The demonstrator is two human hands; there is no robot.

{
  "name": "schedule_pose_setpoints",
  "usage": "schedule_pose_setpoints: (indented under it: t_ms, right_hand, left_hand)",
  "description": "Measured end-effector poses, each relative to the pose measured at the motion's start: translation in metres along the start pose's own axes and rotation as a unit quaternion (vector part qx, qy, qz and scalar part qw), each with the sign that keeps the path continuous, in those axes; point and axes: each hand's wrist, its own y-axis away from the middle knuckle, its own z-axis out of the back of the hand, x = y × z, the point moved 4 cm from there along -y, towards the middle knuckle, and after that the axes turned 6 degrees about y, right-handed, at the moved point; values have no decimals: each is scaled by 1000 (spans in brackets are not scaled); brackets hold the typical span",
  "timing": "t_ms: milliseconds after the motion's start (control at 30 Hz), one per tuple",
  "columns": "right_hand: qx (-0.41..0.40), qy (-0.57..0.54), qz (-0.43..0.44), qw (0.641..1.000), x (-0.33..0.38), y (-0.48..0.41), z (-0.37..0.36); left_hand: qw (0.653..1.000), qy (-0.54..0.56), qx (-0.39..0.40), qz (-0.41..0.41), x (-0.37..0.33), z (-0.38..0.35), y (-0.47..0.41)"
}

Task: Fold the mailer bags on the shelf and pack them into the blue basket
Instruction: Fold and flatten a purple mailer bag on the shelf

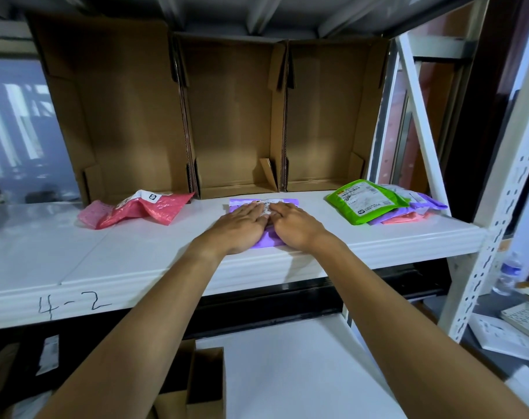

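Mailer bag [270,239] under left hand [242,226], right hand [296,227]

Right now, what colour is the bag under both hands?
The bag is purple, with a white label; the head view shows it.

1 purple mailer bag [269,237] lies flat at the front middle of the white shelf [166,252], its label facing up. To its left, 1 pink mailer bag [148,208] lies crumpled. At the right end, 1 green mailer bag [367,201] with a white label tops a loose pile [420,207] of perhaps 3 purple and pink bags.
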Motion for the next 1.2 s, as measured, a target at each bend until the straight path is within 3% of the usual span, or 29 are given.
schedule_pose_setpoints:
  t_ms: [533,833,933,1067,1200]
  right_hand:
    - [32,15,5,999,1,-1,-3]
    - [88,-110,-36,989,1,-11,13]
    - [55,-123,-77,988,2,-17,20]
    - [-84,-91,-90,988,-2,-23,9]
    - [-112,7,-57,992,1,-18,6]
  left_hand:
    - [999,47,-11,23,1,3,4]
    - [995,86,-18,43,1,9,7]
    - [989,120,-51,66,0,15,11]
    - [988,127,-62,63,-2,18,14]
    - [984,147,-73,64,4,14,6]
